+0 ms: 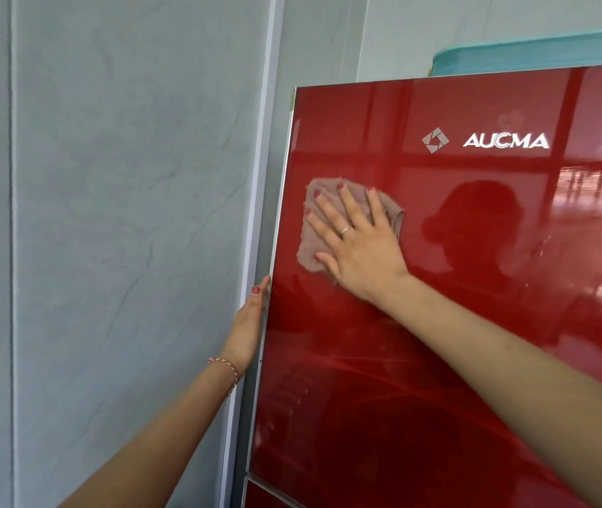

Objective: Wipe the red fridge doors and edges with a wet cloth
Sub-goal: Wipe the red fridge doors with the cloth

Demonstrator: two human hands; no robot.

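The glossy red fridge door fills the right half of the head view, with a silver AUCMA logo near its top. My right hand lies flat with fingers spread, pressing a pinkish-brown cloth against the door's upper left area. My left hand grips the door's silver left edge lower down; only the thumb and palm side show, the fingers are hidden behind the edge. A second red door panel starts at the bottom.
A grey panelled wall stands close on the left, leaving a narrow gap beside the fridge. A teal container rests on top of the fridge at the upper right.
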